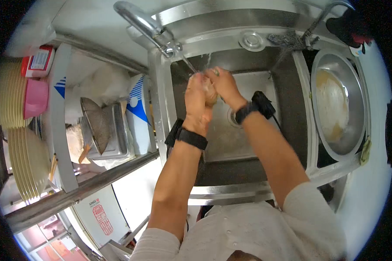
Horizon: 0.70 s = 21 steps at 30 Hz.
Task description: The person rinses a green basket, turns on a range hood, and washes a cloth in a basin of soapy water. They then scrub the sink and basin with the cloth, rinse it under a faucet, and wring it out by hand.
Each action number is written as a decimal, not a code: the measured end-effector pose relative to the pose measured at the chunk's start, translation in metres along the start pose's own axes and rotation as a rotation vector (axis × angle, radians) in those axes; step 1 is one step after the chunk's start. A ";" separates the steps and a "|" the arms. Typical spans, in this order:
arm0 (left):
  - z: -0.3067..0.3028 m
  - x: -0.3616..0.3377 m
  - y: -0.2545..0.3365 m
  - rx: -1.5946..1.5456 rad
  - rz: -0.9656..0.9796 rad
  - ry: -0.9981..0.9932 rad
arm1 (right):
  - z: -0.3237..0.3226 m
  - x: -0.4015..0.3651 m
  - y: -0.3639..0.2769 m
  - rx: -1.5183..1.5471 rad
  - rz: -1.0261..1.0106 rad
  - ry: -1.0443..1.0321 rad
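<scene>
Over the sink basin (248,143), both of my hands meet under the running water of the chrome tap (146,26). My left hand (197,98) is wrapped round a wet, pale tan lump (210,92), whose kind I cannot make out. From the right, my right hand (226,85) presses curled fingers against the lump's upper end. Part of the lump is hidden behind my fingers. A black strap with a small device sits on each wrist.
Right of the basin stands an oval metal bowl (360,104) with cloudy, pale residue. A round metal lid (251,40) and a dark scouring pad (283,40) lie on the back ledge. Stacked plates (28,161) and a pink container (35,98) fill the left shelf.
</scene>
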<state>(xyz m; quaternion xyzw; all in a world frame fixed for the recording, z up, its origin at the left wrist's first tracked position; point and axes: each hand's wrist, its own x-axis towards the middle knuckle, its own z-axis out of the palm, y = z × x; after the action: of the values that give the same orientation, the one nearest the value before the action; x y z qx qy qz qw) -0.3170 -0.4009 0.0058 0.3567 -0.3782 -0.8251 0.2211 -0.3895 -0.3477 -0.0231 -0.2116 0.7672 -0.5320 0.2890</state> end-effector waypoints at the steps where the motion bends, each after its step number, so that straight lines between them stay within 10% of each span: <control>1: 0.000 0.002 0.000 -0.071 -0.105 -0.004 | 0.009 0.022 0.035 0.338 0.165 -0.037; 6: -0.037 0.038 -0.001 -0.176 -0.086 -0.054 | 0.029 -0.027 -0.003 0.939 0.239 0.032; 8: -0.036 0.043 -0.003 -0.049 -0.077 -0.075 | 0.046 -0.044 -0.021 0.200 -0.297 0.374; 13: -0.010 0.016 -0.015 -0.134 -0.083 0.041 | 0.008 0.023 0.003 0.239 0.121 0.230; 16: -0.013 0.022 -0.002 -0.131 -0.094 0.046 | 0.009 0.021 0.009 0.815 0.365 0.035; 18: -0.039 0.050 -0.009 0.078 0.128 0.050 | 0.016 -0.024 -0.025 1.241 0.166 -0.086; 20: -0.044 0.053 -0.016 0.085 0.261 -0.135 | 0.050 -0.037 -0.014 0.213 -0.587 0.309; 21: -0.045 0.048 -0.019 0.103 0.281 -0.145 | 0.053 -0.033 -0.008 0.269 -0.492 0.328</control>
<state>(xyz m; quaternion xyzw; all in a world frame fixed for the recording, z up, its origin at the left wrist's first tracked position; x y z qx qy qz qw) -0.3162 -0.4408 -0.0499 0.2508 -0.4812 -0.7891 0.2879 -0.3298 -0.3661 -0.0225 -0.2619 0.6523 -0.7095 0.0498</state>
